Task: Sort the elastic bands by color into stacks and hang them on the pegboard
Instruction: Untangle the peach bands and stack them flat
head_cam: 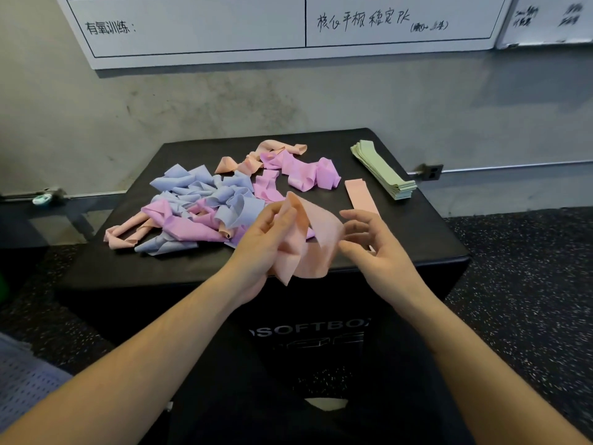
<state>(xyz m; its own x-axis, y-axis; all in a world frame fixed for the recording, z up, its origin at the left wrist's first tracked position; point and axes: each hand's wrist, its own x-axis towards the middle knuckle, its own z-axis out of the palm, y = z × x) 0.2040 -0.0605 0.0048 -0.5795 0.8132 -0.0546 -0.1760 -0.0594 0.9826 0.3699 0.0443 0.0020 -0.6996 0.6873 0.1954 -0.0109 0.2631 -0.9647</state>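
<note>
You were mid-sort on peach: your left hand [269, 239] pinched a crumpled peach band [308, 242] above the box's [417, 245] front edge, your right hand [372, 242] beside it, fingers loosely spread. Next, you probably needed to flatten it onto the peach stack [361, 195].
</note>
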